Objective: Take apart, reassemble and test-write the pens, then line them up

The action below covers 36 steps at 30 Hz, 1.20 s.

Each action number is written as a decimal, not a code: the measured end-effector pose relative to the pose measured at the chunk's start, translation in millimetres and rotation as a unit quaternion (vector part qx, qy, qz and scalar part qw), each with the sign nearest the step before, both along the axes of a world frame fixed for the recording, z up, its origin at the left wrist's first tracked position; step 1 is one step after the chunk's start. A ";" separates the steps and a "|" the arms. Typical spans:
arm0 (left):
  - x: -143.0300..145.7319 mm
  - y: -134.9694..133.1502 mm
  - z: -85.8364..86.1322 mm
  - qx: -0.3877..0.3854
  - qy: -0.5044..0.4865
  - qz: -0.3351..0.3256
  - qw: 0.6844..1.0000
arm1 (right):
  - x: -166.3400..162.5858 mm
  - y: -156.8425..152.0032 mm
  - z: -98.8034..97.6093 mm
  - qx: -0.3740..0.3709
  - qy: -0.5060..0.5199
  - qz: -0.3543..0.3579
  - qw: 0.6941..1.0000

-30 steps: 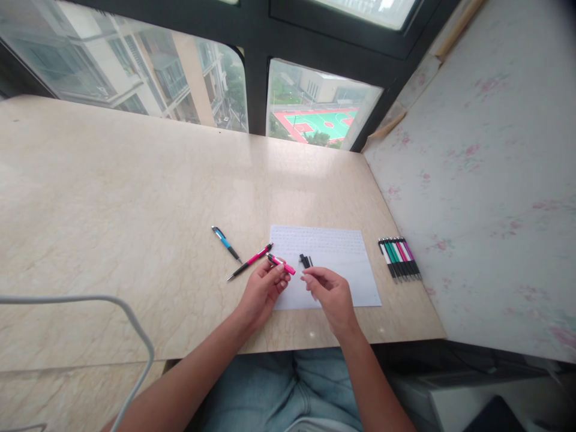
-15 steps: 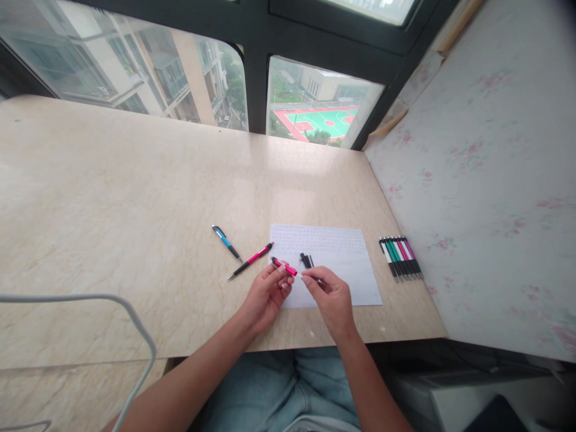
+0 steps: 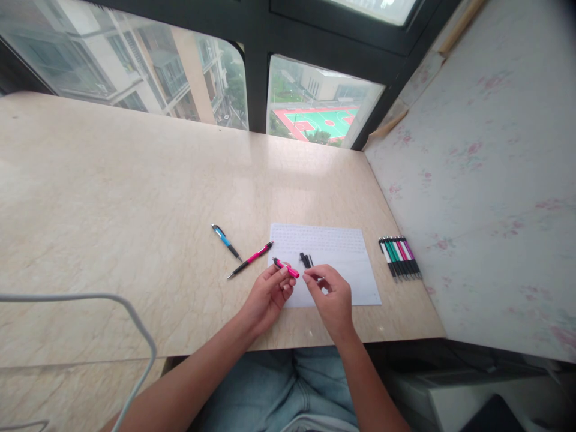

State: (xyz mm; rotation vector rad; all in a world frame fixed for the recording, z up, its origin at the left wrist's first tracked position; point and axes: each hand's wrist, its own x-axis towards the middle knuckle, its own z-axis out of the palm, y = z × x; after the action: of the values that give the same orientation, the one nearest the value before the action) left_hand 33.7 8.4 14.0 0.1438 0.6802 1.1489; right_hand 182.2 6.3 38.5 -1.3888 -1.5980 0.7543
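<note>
Above paper (image 3: 346, 264) edge, left fingers (image 3: 272, 274) gripping pink barrel (image 3: 288, 269), gap, right fingers' (image 3: 320, 273) hold unclear

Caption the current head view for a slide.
Left hand holds a pink pen barrel beside the right hand; black parts lie on a sheet of paper, pens lined up at right.

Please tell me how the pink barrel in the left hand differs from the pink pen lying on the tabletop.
The pink barrel is held in the left hand, whereas the pink pen lies on the tabletop. The barrel looks shorter than the pen. The barrel ends in bare pink, while the pen continues into a black grip. Both are bright pink.
</note>
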 end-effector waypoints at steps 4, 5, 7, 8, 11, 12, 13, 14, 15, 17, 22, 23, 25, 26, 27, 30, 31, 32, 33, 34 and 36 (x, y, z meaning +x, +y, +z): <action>-1.5 1.6 1.4 -0.005 0.003 0.003 1.000 | 21.1 5.8 -13.0 -0.002 -0.143 -0.039 0.989; -1.9 1.9 1.5 -0.006 0.003 0.004 1.000 | 25.9 6.5 -16.6 -0.013 -0.179 -0.044 0.983; -2.4 2.7 1.2 -0.007 0.006 0.007 1.000 | 32.9 6.3 -22.7 -0.039 -0.238 -0.052 0.969; -2.5 2.9 0.9 -0.007 0.008 0.007 1.000 | 34.9 5.5 -25.0 -0.053 -0.261 -0.055 0.962; -2.7 3.5 0.1 -0.007 0.013 0.005 1.000 | 35.2 2.0 -28.5 -0.081 -0.313 -0.055 0.945; -2.6 3.5 -0.1 -0.007 0.014 0.003 1.000 | 34.1 1.0 -28.7 -0.088 -0.328 -0.053 0.939; -2.5 3.5 -0.3 -0.006 0.016 0.001 1.000 | 32.9 0.4 -28.6 -0.094 -0.342 -0.051 0.934; -2.4 3.4 -0.5 -0.006 0.017 0.000 1.000 | 31.7 0.1 -28.4 -0.100 -0.354 -0.050 0.928; -2.2 3.2 -0.7 -0.006 0.020 0.000 1.000 | 30.8 0.1 -28.1 -0.105 -0.364 -0.052 0.924; -2.0 2.6 -1.0 -0.006 0.024 0.001 1.000 | 30.4 0.9 -27.4 -0.107 -0.375 -0.059 0.919; -3.2 2.9 -2.2 -0.005 0.013 0.003 1.000 | 38.7 2.4 -22.8 -0.087 -0.314 -0.054 0.944; -3.9 3.5 -2.5 -0.003 0.009 0.006 1.000 | 41.2 2.1 -20.5 -0.090 -0.274 -0.039 0.957; -5.7 5.2 -2.8 0.002 0.006 0.026 1.000 | 45.7 0.7 -14.3 -0.109 -0.177 -0.006 0.978; -6.7 6.3 -2.9 0.005 0.007 0.041 0.999 | 47.3 -0.3 -10.5 -0.118 -0.131 0.008 0.984; -7.6 7.3 -2.9 0.008 0.010 0.057 0.998 | 48.3 -1.3 -6.6 -0.122 -0.094 0.016 0.988; -9.7 9.9 -3.3 0.014 0.021 0.092 0.995 | 48.3 -3.8 4.3 -0.097 -0.050 0.036 0.993; -10.0 10.4 -3.6 0.015 0.024 0.096 0.995 | 47.5 -4.3 6.9 -0.083 -0.048 0.045 0.994; -10.3 10.8 -4.0 0.016 0.027 0.098 0.995 | 46.5 -4.6 8.9 -0.071 -0.047 0.052 0.995; -10.4 11.0 -4.4 0.015 0.029 0.098 0.995 | 45.5 -4.7 10.3 -0.061 -0.046 0.056 0.996; -10.5 11.2 -4.7 0.015 0.031 0.098 0.995 | 44.6 -4.8 11.1 -0.054 -0.043 0.056 0.996; -10.5 11.2 -5.0 0.016 0.035 0.098 0.994 | 43.4 -4.8 11.5 -0.045 -0.038 0.047 0.997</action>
State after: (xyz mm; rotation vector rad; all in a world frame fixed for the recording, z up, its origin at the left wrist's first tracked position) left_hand 23.2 19.6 9.0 0.1475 0.7503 1.3479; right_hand 225.7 1.4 50.1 -1.4301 -1.7170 0.8471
